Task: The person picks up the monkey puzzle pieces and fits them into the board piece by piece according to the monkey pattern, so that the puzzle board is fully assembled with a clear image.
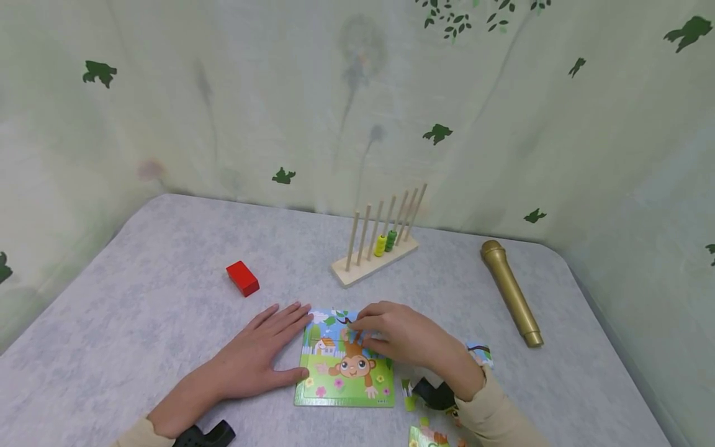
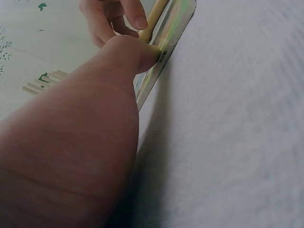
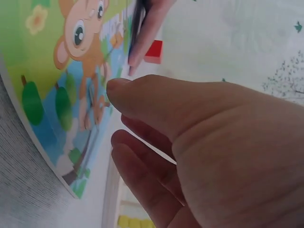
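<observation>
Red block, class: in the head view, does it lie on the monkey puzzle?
No: the red block lies on the table, apart from the monkey puzzle.

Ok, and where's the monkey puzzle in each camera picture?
Head: the monkey puzzle is in the lower middle.
Left wrist: upper middle, seen nearly edge-on and partly hidden.
Right wrist: upper left, picture side showing, cut off by the frame.
Shared landmark: the right hand, which appears in all three views.

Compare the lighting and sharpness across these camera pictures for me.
Head view: light looks even and the square green-and-blue monkey puzzle reads clearly; left wrist view: dim, with a dark shadow along the pale grey mottled tabletop; right wrist view: the red rectangular block looks slightly soft.
</observation>
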The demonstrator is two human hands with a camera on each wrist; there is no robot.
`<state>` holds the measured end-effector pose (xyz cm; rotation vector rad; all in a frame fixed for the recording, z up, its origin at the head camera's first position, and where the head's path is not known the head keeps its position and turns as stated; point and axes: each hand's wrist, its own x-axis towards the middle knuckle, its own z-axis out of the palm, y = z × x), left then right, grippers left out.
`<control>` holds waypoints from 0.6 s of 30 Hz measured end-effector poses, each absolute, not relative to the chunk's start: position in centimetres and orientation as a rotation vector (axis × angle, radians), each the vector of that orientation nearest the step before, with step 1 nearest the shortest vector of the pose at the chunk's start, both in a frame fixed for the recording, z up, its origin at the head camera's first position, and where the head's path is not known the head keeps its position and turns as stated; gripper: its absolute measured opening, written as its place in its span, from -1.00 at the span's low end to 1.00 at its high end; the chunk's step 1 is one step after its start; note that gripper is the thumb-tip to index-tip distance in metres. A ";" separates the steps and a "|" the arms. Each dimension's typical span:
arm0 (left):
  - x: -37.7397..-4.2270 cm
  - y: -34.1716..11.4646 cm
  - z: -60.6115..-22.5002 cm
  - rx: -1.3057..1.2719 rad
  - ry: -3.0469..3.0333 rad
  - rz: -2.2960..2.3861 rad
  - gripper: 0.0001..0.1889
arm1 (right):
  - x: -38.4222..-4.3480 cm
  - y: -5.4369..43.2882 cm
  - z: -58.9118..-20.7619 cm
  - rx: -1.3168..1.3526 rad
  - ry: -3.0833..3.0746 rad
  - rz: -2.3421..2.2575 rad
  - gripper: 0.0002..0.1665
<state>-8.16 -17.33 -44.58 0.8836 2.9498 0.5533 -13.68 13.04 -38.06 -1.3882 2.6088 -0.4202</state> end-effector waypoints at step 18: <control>-7.9 -17.4 -44.8 0.894 2.980 0.574 -0.09 | -13.1 14.7 -36.3 -1.317 2.552 -0.444 -0.59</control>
